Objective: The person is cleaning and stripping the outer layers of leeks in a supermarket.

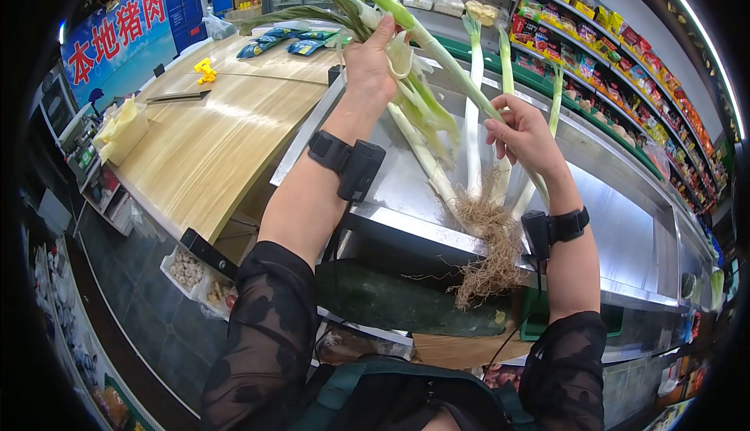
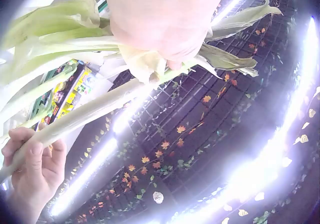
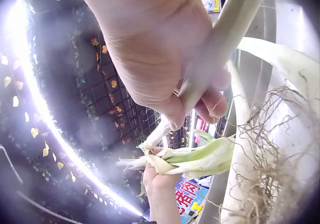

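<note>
A long leek [image 1: 445, 58] slants across the head view, held up above a metal tray. My left hand [image 1: 370, 68] grips its green upper part, together with loose, peeled-looking leaves [image 1: 426, 107] that hang down. Lower on the same stalk, my right hand [image 1: 525, 136] holds the pale shaft between thumb and fingers; the left wrist view shows this right hand [image 2: 37, 169] curled round the stalk [image 2: 90, 111]. Several other leeks [image 1: 474, 111] lie on the tray behind, their brown roots [image 1: 492, 236] bunched over its near edge.
The metal tray [image 1: 625, 228] extends to the right. On the left stands a wooden counter [image 1: 226, 119] with a knife [image 1: 178, 97], a yellow object [image 1: 205, 71] and blue-green packets [image 1: 269, 40]. A large dark green gourd [image 1: 391, 298] lies below the tray edge. Snack shelves [image 1: 617, 56] line the back.
</note>
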Action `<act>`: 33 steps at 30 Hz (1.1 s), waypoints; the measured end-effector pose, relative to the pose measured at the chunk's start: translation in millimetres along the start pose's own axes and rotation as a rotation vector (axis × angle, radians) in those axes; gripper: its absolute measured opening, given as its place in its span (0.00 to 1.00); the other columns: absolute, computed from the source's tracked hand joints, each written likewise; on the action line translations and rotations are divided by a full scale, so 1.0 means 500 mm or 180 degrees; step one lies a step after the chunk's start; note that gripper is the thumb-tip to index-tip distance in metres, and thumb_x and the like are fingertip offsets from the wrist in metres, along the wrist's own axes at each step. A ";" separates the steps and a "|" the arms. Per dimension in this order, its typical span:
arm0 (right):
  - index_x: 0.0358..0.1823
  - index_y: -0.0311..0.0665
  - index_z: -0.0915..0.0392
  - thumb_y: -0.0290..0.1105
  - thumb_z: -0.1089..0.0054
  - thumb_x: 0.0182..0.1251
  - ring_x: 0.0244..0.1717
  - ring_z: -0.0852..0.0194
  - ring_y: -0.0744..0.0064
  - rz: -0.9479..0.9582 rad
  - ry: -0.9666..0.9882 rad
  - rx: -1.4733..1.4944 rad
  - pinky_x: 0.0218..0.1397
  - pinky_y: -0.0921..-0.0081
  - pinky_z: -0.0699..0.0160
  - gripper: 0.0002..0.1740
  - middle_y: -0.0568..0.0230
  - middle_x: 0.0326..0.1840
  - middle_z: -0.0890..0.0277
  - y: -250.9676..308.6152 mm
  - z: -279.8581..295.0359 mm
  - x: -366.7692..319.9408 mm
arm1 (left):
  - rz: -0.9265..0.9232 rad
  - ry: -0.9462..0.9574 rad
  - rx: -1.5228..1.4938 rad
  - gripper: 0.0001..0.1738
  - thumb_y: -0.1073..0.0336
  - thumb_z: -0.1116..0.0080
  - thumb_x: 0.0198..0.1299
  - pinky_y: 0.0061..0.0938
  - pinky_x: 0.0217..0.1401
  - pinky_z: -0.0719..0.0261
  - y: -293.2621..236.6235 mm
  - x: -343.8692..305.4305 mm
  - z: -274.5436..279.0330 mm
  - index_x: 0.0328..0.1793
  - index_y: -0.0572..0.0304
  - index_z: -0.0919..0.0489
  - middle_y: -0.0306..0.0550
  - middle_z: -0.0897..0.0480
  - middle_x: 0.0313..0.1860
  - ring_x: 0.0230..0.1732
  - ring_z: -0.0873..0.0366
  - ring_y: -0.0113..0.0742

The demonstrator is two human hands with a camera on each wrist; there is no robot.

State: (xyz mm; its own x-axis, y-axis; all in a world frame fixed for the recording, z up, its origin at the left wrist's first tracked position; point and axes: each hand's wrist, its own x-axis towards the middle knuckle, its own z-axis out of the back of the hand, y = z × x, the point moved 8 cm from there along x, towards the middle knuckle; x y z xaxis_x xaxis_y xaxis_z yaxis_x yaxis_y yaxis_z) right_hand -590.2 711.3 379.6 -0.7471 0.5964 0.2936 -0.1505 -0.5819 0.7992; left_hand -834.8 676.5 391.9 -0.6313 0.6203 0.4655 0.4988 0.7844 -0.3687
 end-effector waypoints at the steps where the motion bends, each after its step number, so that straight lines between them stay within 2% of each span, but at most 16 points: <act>1: 0.43 0.35 0.29 0.31 0.43 0.67 0.16 0.30 0.85 0.0009 0.0110 0.0139 0.13 0.88 0.38 0.09 0.69 0.22 0.26 -0.004 -0.003 0.002 | 0.0000 -0.0001 0.0002 0.15 0.69 0.36 0.59 0.33 0.45 0.19 0.001 0.001 0.002 0.51 0.65 0.25 0.47 0.19 0.44 0.43 0.21 0.38; 7: 0.45 0.35 0.29 0.31 0.44 0.68 0.19 0.30 0.86 0.0029 0.0303 0.0370 0.15 0.88 0.36 0.10 0.69 0.24 0.26 -0.015 -0.013 0.009 | -0.0109 0.0232 0.0156 0.12 0.69 0.40 0.62 0.33 0.46 0.19 -0.001 0.007 -0.001 0.50 0.66 0.24 0.46 0.19 0.42 0.41 0.20 0.37; 12: 0.43 0.35 0.28 0.31 0.43 0.67 0.21 0.31 0.87 0.0115 0.0013 0.0110 0.16 0.88 0.37 0.09 0.70 0.24 0.26 -0.012 -0.002 0.010 | 0.0140 0.0152 -0.0141 0.18 0.59 0.37 0.60 0.34 0.46 0.20 0.004 -0.005 -0.006 0.50 0.63 0.25 0.42 0.20 0.43 0.43 0.22 0.35; 15: 0.42 0.36 0.27 0.32 0.43 0.67 0.20 0.33 0.88 0.0350 -0.0051 -0.0159 0.16 0.88 0.40 0.08 0.70 0.23 0.26 -0.005 0.000 0.012 | 0.0107 0.0058 0.0116 0.20 0.54 0.38 0.59 0.36 0.48 0.21 0.003 -0.003 -0.002 0.50 0.59 0.25 0.40 0.21 0.43 0.44 0.23 0.36; 18: 0.42 0.35 0.27 0.32 0.43 0.67 0.18 0.34 0.88 0.0220 -0.0033 -0.0116 0.15 0.89 0.42 0.08 0.71 0.22 0.27 -0.004 -0.002 0.009 | 0.0042 0.0015 -0.0013 0.18 0.54 0.40 0.61 0.38 0.51 0.22 0.003 0.001 0.004 0.51 0.55 0.25 0.38 0.21 0.44 0.45 0.24 0.37; 19: 0.42 0.35 0.27 0.32 0.43 0.67 0.17 0.35 0.88 0.0165 0.0100 0.0161 0.14 0.89 0.42 0.08 0.70 0.23 0.26 -0.005 -0.009 0.007 | 0.0043 0.0016 -0.0012 0.18 0.54 0.40 0.61 0.38 0.51 0.22 0.005 0.005 0.006 0.51 0.55 0.25 0.38 0.21 0.44 0.45 0.24 0.37; 21: 0.42 0.34 0.27 0.32 0.43 0.68 0.17 0.36 0.88 0.0106 0.0232 0.0444 0.14 0.89 0.43 0.08 0.70 0.23 0.26 -0.008 -0.018 0.005 | 0.0313 0.0068 -0.0443 0.16 0.55 0.43 0.63 0.38 0.53 0.23 0.018 0.010 0.007 0.52 0.53 0.24 0.38 0.21 0.44 0.46 0.24 0.37; 25: 0.43 0.33 0.27 0.31 0.45 0.69 0.16 0.36 0.88 0.0056 0.0370 0.0575 0.14 0.90 0.43 0.08 0.69 0.24 0.26 -0.012 -0.028 0.005 | 0.0474 0.0089 -0.0496 0.16 0.54 0.44 0.63 0.37 0.55 0.24 0.022 0.011 0.007 0.52 0.53 0.24 0.38 0.21 0.44 0.47 0.24 0.37; 27: 0.44 0.33 0.28 0.30 0.46 0.69 0.16 0.36 0.88 0.0019 0.0390 0.0583 0.14 0.89 0.42 0.08 0.68 0.24 0.26 -0.017 -0.031 0.007 | 0.0671 0.0040 -0.0759 0.13 0.59 0.44 0.64 0.36 0.47 0.20 0.031 0.010 0.008 0.50 0.56 0.24 0.39 0.20 0.41 0.42 0.22 0.36; 31: 0.44 0.32 0.28 0.30 0.47 0.70 0.16 0.36 0.87 0.0099 0.0390 0.0735 0.15 0.88 0.41 0.08 0.68 0.24 0.26 -0.023 -0.034 0.010 | 0.0982 -0.0066 -0.0898 0.13 0.61 0.44 0.65 0.36 0.47 0.20 0.058 0.000 0.010 0.51 0.58 0.25 0.40 0.21 0.41 0.42 0.22 0.36; 33: 0.43 0.32 0.28 0.31 0.47 0.70 0.16 0.36 0.87 0.0124 0.0382 0.0780 0.15 0.88 0.41 0.09 0.68 0.24 0.26 -0.022 -0.032 0.010 | 0.1108 -0.0145 -0.0574 0.13 0.61 0.51 0.69 0.37 0.52 0.21 0.077 -0.004 0.014 0.51 0.61 0.24 0.44 0.21 0.43 0.45 0.23 0.39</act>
State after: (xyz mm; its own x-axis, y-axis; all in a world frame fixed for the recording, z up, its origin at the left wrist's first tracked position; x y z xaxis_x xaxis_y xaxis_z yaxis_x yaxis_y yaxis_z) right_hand -602.8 711.7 363.9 -0.8227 0.4980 0.2740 0.0300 -0.4433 0.8959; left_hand -818.4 705.4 371.0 -0.4297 0.8518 0.2998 0.7815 0.5171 -0.3491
